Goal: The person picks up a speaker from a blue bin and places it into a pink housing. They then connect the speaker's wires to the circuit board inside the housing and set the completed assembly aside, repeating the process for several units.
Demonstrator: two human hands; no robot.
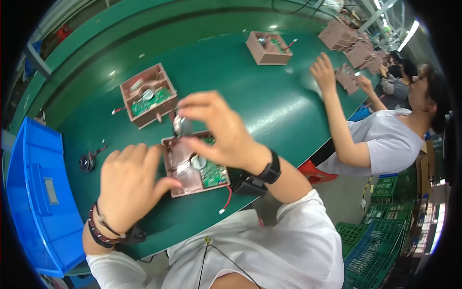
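A pink plastic housing (184, 188), open at the top, sits on the bench in front of me. Inside it are a green circuit board (214, 172) and a round silvery part (198, 162); a red lead hangs out at its lower right. Above its far edge, my right hand (219, 130) pinches a small shiny, silvery part (181, 126), blurred and partly hidden by the fingers. My left hand (127, 185) is at the housing's left wall, thumb spread over the rim and apart from the bent fingers. Whether it presses on the wall is unclear.
Beyond lies a second pink housing (148, 96) with a board; another similar housing (269, 48) is farther right. A small black round part with a lead (87, 163) lies near a blue bin (45, 192). At right, a co-worker (380, 139) handles a pink part (346, 78).
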